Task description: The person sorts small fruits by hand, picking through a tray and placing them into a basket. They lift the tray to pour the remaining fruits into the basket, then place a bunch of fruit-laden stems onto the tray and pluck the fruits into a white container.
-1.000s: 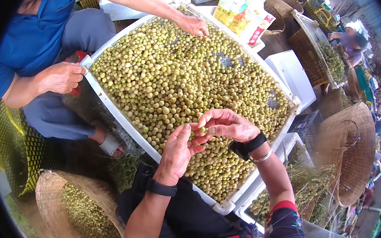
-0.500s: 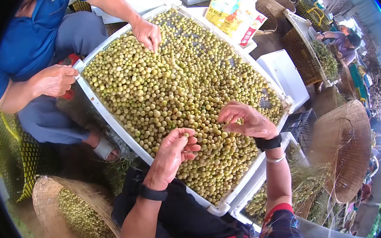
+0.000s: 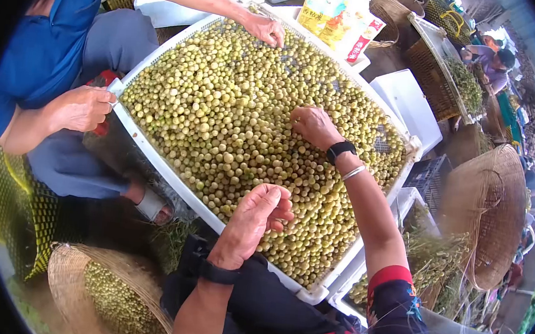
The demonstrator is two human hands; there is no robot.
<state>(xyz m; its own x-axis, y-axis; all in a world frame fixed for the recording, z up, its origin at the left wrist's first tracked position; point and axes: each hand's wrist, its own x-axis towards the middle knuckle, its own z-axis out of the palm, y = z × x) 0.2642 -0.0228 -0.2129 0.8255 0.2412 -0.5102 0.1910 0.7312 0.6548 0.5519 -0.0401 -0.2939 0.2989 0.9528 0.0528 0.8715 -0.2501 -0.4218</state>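
Small round yellow-green fruits [image 3: 221, 118] cover most of a white mesh-bottomed tray [image 3: 161, 165]. My left hand [image 3: 257, 217] hovers over the tray's near side, its thumb against curled fingers. Whatever lies inside those fingers is hidden. Farther in, my right hand [image 3: 314, 125] reaches down onto the fruits, palm down, with its fingertips out of sight. Across the tray, another person's hand [image 3: 267, 30] touches the fruits at the far edge. That person's other hand [image 3: 82, 108] is by the tray's left corner.
A woven basket [image 3: 67, 277] of fruits stands at lower left. To the right are a tall woven basket [image 3: 483, 211], a white foam box [image 3: 409, 109] and leafy stems [image 3: 434, 258]. Printed bags [image 3: 337, 20] stand behind the tray. More people [image 3: 496, 66] are in the background.
My right hand has moved left and down onto the fruits. My left hand has shifted slightly right. The other person's hand has slid right along the tray's far side.
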